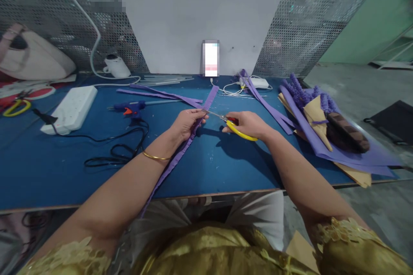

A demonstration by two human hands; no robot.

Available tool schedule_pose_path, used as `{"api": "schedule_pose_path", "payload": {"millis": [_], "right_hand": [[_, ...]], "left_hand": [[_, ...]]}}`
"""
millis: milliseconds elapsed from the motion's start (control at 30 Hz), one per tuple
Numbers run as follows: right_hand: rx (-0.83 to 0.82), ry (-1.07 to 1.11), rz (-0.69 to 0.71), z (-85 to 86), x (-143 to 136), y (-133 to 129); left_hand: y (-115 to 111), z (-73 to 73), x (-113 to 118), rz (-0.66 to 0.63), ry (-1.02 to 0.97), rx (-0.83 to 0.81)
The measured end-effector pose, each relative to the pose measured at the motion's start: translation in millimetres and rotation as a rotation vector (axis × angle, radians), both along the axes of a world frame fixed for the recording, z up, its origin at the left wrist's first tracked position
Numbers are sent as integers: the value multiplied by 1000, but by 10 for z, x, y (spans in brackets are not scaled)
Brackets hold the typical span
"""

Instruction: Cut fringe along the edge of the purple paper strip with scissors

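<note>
Pinching purple strip [211, 96], left grip [189, 123] hiding part, right grip [249, 123] around scissors [240, 132]

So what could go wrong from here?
The yellow-handled metal scissors in the right hand point at the left hand, so a slip might nick its fingers. The long purple strip trails past the near edge of the blue table and could snag. The looped black cable might catch the left forearm.
</note>
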State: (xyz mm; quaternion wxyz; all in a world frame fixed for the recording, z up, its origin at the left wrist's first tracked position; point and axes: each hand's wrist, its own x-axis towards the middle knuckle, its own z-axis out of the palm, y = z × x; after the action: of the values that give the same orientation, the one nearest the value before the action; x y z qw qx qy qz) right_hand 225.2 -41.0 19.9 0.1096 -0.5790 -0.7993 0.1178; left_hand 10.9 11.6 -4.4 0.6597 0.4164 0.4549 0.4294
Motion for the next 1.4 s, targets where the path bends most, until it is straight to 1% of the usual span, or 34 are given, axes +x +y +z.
{"api": "schedule_pose_path", "payload": {"millis": [400,667,967,1167,1300,1400], "right_hand": [[-51,77,23,7,-5,-12],[-29,79,29,17,24,3],[-27,105,25,14,1,-7],[-73,147,40,-15,3,-8],[-95,190,56,2,28,-13],[-78,189,61,24,39,-14]], "left_hand": [[0,-39,23,-8,12,36],[-17,-22,21,-15,24,27],[8,-38,13,-20,7,39],[4,-43,16,-16,20,34],[1,-31,14,-25,22,35],[-4,-22,14,-33,18,29]]}}
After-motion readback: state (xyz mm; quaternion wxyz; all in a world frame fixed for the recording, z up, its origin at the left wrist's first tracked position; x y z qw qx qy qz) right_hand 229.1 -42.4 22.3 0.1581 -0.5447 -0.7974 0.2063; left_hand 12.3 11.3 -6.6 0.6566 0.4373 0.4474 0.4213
